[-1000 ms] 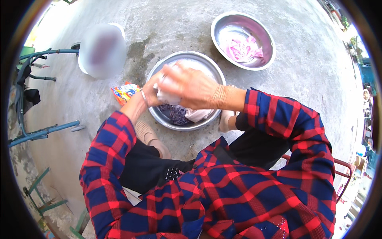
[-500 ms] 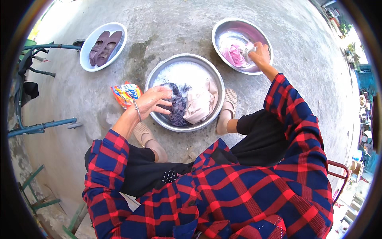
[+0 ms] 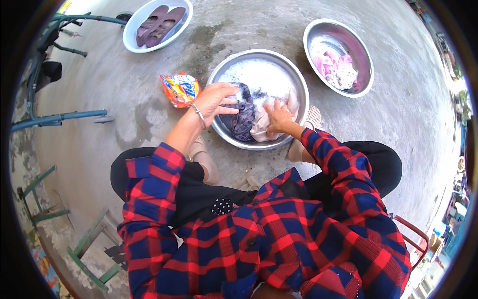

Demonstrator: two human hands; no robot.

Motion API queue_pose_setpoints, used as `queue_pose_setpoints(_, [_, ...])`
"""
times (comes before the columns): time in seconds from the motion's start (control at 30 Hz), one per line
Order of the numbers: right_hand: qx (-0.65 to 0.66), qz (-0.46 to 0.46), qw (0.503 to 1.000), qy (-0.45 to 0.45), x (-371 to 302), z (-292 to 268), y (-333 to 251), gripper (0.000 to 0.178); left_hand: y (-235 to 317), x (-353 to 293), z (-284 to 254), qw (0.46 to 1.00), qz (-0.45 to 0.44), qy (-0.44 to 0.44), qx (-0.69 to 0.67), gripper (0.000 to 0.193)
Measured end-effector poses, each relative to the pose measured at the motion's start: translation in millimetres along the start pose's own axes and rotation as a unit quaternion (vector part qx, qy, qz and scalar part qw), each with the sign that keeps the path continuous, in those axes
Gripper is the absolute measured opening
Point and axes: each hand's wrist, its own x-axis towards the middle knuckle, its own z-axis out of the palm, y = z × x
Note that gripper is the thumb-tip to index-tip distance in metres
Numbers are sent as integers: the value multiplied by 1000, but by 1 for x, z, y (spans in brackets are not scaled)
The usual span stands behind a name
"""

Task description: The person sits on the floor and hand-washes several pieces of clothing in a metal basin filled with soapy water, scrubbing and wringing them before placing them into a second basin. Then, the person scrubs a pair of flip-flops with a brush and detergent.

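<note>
A wide metal basin (image 3: 295,67) of soapy water sits on the ground between my feet. In it lie a dark patterned cloth (image 3: 244,122) on the left and a pale beige cloth (image 3: 261,130) on the right. My left hand (image 3: 215,102), with a bangle at the wrist, is open over the basin's left rim, fingers apart beside the dark cloth. Fingers spread, my right hand (image 3: 278,119) rests open on the beige cloth. Farther right, a second metal basin (image 3: 366,55) contains a crumpled pink-and-white cloth (image 3: 338,69).
A pale blue tub (image 3: 185,22) with purple shoes (image 3: 162,27) stands far left. An orange-and-white packet (image 3: 180,89) lies left of the middle basin. Blue metal tubing (image 3: 74,115) and green frame pieces (image 3: 94,264) stand along the left side.
My right hand has let go of the cloth in the right basin and come down onto the beige cloth. My left hand stays near the dark cloth. The whole view has shifted.
</note>
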Motion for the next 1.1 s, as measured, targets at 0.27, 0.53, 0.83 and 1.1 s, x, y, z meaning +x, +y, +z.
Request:
queue_pose_setpoints(0.27, [190, -51, 969, 149, -13, -54, 9, 38, -83, 42, -5, 985, -44, 74, -153, 86])
queue_pose_setpoints(0.53, [432, -101, 870, 216, -77, -131, 3, 45, -94, 51, 43, 948, -126, -39, -290, 107])
queue_pose_setpoints(0.83, [514, -254, 769, 283, -144, -189, -43, 55, -49, 43, 64, 865, 186, -293, -362, 85])
queue_pose_setpoints(1.1, [50, -282, 825, 487, -139, -129, -79, 69, -36, 35, 41, 674, 618, 105, 391, 46])
